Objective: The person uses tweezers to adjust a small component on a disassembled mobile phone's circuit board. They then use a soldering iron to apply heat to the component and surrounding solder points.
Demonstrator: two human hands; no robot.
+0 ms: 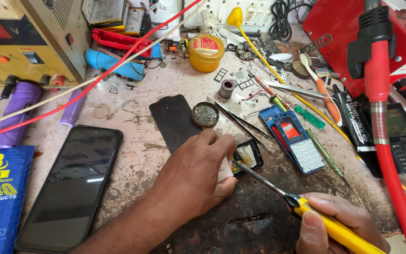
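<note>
Two hands [198, 181], one smartphone [69, 188], two screwdrivers [306, 214].

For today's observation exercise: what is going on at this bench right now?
A person is working on a small open phone body. The left hand pins it to the worn workbench, while the right hand holds a yellow-handled soldering iron, its tip at the phone's inside. A black smartphone lies face up to the left, a blue keypad phone housing to the right.

Single head view, looking steeply down, close over cluttered workbench [132, 150]
</note>
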